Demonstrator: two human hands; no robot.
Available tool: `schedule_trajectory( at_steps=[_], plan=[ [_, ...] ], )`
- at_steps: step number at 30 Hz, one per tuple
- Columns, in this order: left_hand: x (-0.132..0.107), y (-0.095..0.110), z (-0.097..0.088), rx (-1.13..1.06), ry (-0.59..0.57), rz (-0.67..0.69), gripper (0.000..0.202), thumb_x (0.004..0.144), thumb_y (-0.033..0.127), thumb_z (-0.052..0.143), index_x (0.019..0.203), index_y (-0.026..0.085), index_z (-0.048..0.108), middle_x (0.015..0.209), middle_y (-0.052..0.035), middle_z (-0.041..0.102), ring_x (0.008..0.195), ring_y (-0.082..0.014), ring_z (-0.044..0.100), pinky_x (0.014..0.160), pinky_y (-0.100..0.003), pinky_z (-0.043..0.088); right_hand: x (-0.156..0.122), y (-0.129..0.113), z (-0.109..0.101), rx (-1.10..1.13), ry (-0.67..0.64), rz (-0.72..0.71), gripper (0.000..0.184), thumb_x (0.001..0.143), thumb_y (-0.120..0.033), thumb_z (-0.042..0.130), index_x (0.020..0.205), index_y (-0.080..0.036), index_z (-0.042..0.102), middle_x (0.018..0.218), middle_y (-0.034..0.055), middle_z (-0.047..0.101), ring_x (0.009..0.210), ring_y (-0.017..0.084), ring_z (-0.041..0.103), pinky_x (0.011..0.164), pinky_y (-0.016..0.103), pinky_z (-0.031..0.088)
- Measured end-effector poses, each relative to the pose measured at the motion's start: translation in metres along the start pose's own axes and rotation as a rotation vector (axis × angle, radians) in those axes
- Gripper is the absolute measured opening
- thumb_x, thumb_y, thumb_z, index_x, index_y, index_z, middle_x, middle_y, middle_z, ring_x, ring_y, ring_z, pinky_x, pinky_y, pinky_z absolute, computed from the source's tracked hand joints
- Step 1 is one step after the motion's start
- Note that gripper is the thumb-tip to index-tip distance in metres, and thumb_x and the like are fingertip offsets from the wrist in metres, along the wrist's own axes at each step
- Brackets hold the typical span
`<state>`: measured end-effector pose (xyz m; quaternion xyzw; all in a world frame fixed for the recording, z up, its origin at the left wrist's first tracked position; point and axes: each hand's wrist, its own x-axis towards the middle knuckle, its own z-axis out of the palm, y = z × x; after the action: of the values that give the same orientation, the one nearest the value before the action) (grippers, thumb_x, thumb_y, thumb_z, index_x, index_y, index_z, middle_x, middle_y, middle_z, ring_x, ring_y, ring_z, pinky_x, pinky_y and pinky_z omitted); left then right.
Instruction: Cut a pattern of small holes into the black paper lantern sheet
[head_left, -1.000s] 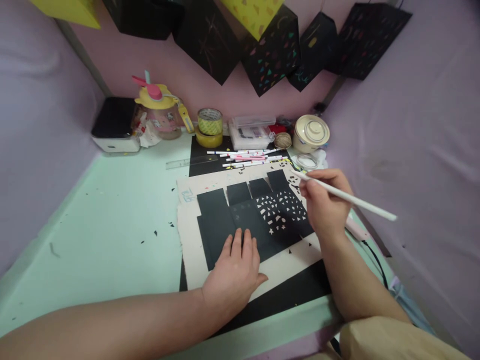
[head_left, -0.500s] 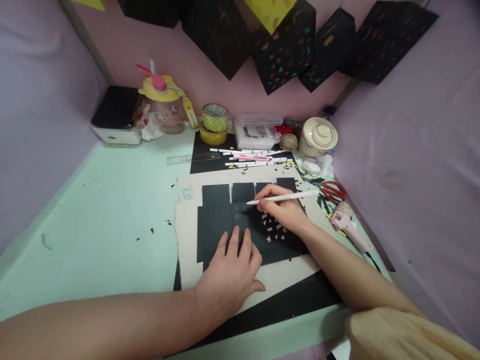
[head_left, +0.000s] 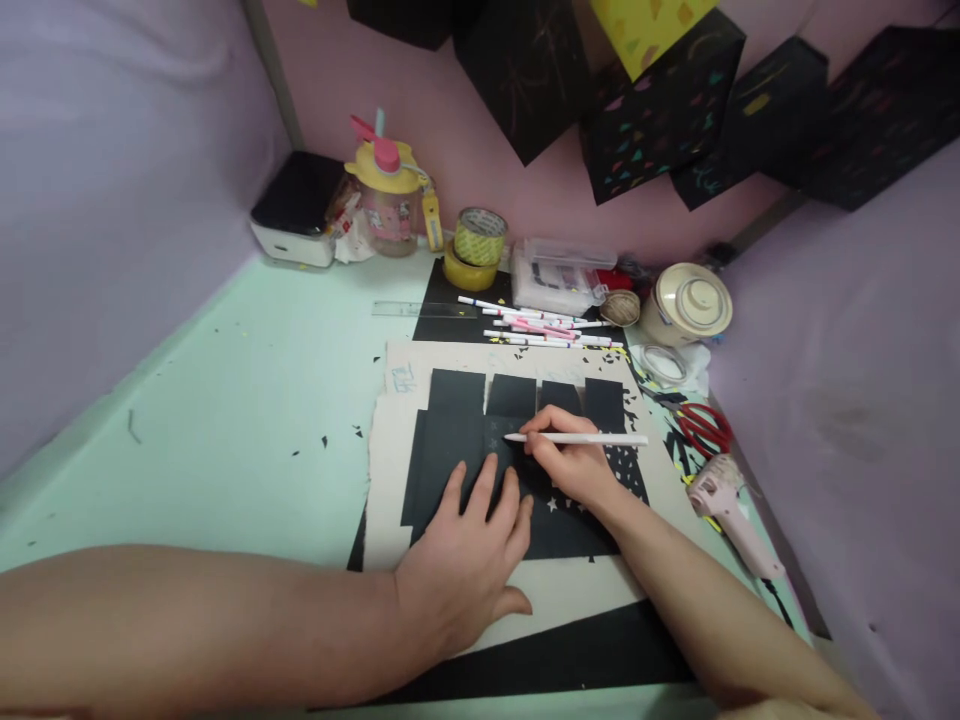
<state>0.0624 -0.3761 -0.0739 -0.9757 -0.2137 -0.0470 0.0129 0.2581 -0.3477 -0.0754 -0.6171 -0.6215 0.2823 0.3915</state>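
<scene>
Black card [head_left: 454, 440] is lying under both hands, its faint pale marks sitting just beside the tip of the white pen [head_left: 589, 439]. Right hand [head_left: 566, 462] is pinching that pen near the tip, fingers closed around it, with the back end sticking out to the right past the knuckles. I can't tell if the tip is touching or just hovering.

Left hand [head_left: 457, 550] isn't gripping anything — it's lying open with fingers spread on the card, left of the pen grip and closer to the person. Edge-wise, four flaps are poking out along the card's far side, beyond the pen grip, and a narrow flap is running down the left side. The near edge is showing between the left thumb and the right forearm, and star cut-outs [head_left: 553, 505] are peeking out just below the pen hand. All of it is sitting on a pale board [head_left: 388, 480], whose left edge is looking ragged.

Room for moving is opening widest left of the left hand, over the mint tabletop [head_left: 225, 430] with its few black scraps. Right of the pen grip it's getting tighter — red-handled scissors [head_left: 701, 428] and a pink glue gun [head_left: 731, 505] are crowding that table edge. Beyond the grip, a pile of markers [head_left: 540, 326] is lining the board's far edge.
</scene>
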Motion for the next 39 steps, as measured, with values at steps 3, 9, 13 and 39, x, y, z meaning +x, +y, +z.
schedule_trajectory(
  at_steps=[3,9,13,39],
  plan=[
    [0.001,0.000,0.000,-0.010,0.004,-0.013,0.078,0.080,0.073,0.052,0.132,0.014,0.056,0.140,-0.0198,0.050,0.129,-0.0468,0.042,0.100,-0.062,0.038,-0.001,0.001,0.000,0.009,0.007,0.003,0.010,0.077,-0.017,0.056,0.071,-0.019,0.064,0.061,-0.0015,0.064,0.055,0.013,0.055,0.052,0.024,0.042],
    [0.002,0.000,0.000,-0.017,0.003,-0.004,0.077,0.082,0.072,0.050,0.132,0.014,0.056,0.139,-0.0209,0.050,0.128,-0.0477,0.043,0.099,-0.062,0.038,-0.005,0.011,-0.002,0.174,0.235,-0.050,0.012,0.083,-0.018,0.055,0.074,-0.021,0.062,0.062,-0.0032,0.061,0.056,0.012,0.055,0.054,0.023,0.044],
    [0.001,0.000,-0.001,-0.018,-0.007,-0.004,0.077,0.082,0.071,0.049,0.132,0.014,0.056,0.140,-0.0216,0.050,0.128,-0.0477,0.043,0.100,-0.062,0.038,-0.006,0.011,-0.002,0.184,0.257,-0.119,0.012,0.083,-0.017,0.054,0.076,-0.021,0.062,0.062,-0.0034,0.059,0.056,0.012,0.055,0.053,0.024,0.043],
    [0.002,0.000,0.000,-0.023,0.022,-0.009,0.077,0.079,0.072,0.053,0.130,0.014,0.057,0.139,-0.0244,0.049,0.128,-0.0475,0.045,0.100,-0.063,0.037,-0.001,0.000,-0.001,-0.051,0.010,-0.024,0.015,0.079,-0.020,0.054,0.068,-0.019,0.064,0.058,-0.0007,0.064,0.053,0.012,0.057,0.051,0.023,0.043]
  ],
)
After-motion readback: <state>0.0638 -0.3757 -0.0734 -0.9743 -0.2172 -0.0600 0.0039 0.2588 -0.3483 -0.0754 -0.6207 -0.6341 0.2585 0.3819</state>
